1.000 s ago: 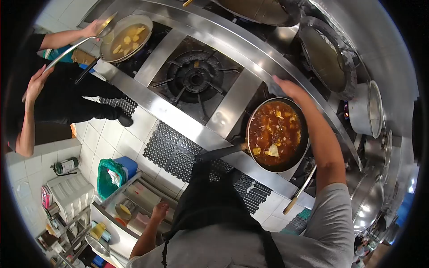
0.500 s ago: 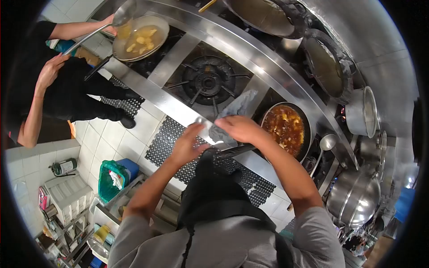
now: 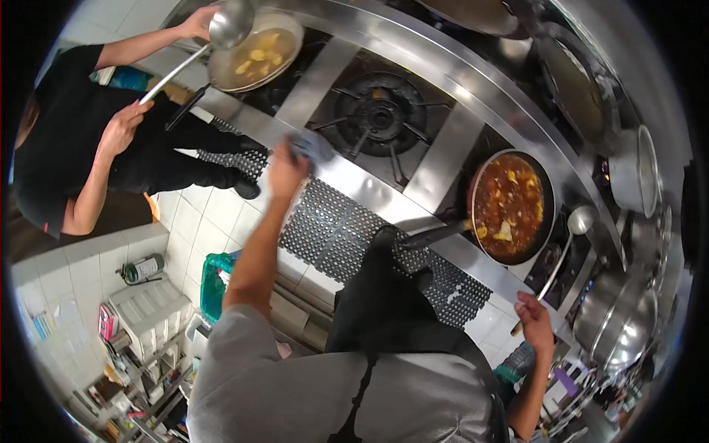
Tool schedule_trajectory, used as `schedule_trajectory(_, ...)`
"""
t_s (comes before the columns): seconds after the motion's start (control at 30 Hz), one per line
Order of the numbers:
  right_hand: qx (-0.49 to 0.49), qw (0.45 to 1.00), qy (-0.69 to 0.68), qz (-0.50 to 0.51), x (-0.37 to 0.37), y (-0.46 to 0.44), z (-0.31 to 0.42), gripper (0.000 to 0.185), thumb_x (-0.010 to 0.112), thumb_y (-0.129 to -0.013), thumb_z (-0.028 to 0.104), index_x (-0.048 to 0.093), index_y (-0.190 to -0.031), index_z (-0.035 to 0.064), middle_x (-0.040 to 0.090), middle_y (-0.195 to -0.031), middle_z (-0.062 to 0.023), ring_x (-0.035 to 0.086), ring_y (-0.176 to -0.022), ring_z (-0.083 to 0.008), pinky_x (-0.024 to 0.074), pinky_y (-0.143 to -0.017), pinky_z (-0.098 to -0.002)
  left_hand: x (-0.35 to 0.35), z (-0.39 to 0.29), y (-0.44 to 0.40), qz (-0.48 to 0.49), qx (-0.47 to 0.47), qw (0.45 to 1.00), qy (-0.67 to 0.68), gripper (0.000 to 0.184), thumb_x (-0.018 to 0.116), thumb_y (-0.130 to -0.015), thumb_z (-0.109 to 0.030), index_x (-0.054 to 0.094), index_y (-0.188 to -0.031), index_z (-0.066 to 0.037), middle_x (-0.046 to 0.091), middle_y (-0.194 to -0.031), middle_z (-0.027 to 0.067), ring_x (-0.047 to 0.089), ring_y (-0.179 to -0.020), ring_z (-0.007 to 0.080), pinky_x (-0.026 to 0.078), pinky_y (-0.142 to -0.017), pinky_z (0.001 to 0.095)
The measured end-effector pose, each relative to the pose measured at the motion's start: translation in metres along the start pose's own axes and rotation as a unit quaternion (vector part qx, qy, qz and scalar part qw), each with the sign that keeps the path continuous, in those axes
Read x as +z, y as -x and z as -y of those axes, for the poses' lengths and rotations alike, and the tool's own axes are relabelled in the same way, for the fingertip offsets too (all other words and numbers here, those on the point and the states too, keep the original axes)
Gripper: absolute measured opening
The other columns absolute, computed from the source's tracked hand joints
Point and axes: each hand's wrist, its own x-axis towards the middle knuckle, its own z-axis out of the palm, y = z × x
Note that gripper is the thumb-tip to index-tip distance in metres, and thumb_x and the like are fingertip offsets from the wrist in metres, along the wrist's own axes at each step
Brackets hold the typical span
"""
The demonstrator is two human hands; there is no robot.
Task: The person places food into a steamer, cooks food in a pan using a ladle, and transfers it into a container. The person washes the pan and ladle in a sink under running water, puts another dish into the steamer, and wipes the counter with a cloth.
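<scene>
The left hand (image 3: 286, 176), at 10 o'clock from centre, is blurred but closed around a grey cloth (image 3: 312, 148), probably light, limp and best gripped where bunched. The right hand (image 3: 535, 325), at 4 o'clock, is half open, apparently empty, near a ladle (image 3: 582, 219). At 3 o'clock, a frying pan (image 3: 547, 203) contains red-brown sauce (image 3: 509, 193); likely heavy and prone to slopping, it suits a handle (image 3: 436, 235) grip. At 11 o'clock, another pan (image 3: 292, 33) contains yellow pieces (image 3: 263, 56) in liquid.
</scene>
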Motion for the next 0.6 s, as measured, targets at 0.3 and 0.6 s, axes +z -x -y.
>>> schedule_trajectory(0.3, 0.071, 0.994, 0.072, 0.05, 0.054, 0.033, -0.086, 0.053, 0.074, -0.097, 0.033, 0.065, -0.136, -0.0016, 0.073, -0.121, -0.0215, 0.073, -0.099, -0.0236, 0.0553, -0.09, -0.0361, -0.004, -0.017, -0.059, 0.036, -0.008, 0.998, -0.056, 0.057, 0.07, -0.085, -0.024, 0.054, -0.135, -0.002, 0.061, -0.12, 0.0221, 0.062, -0.112, 0.0449, 0.053, -0.094, 0.0515)
schedule_trajectory(0.6, 0.103, 0.989, 0.099, 0.038, 0.055, 0.047, -0.101, 0.05, 0.072, -0.099, 0.032, 0.064, -0.136, -0.0005, 0.071, -0.128, -0.0211, 0.071, -0.103, -0.0255, 0.0554, -0.092, -0.0373, 0.036, -0.175, 0.083, 0.181, 0.296, 0.931, 0.11, 0.06, 0.081, -0.073, -0.018, 0.065, -0.13, -0.01, 0.068, -0.117, 0.0141, 0.066, -0.1, 0.0378, 0.055, -0.087, 0.0477)
